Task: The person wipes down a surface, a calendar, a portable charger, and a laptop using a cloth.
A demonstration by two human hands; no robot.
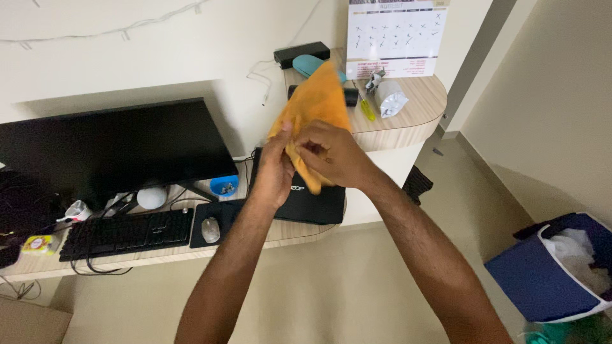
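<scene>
An orange cloth [315, 105] is held up in front of me, above a desk. My left hand [273, 171] grips its lower left edge. My right hand [331, 153] pinches the cloth's lower part just beside the left, and the two hands touch. The cloth rises to a blurred point near the upper shelf. Below the hands a closed black laptop [312, 200] lies on the wooden desk [166, 255].
A black monitor [108, 150], black keyboard [127, 232] and a mouse [210, 229] on a pad stand on the desk at left. A raised shelf [408, 111] holds a calendar [395, 38], a screwdriver, a pouch. A blue bin [548, 280] stands on the floor at right.
</scene>
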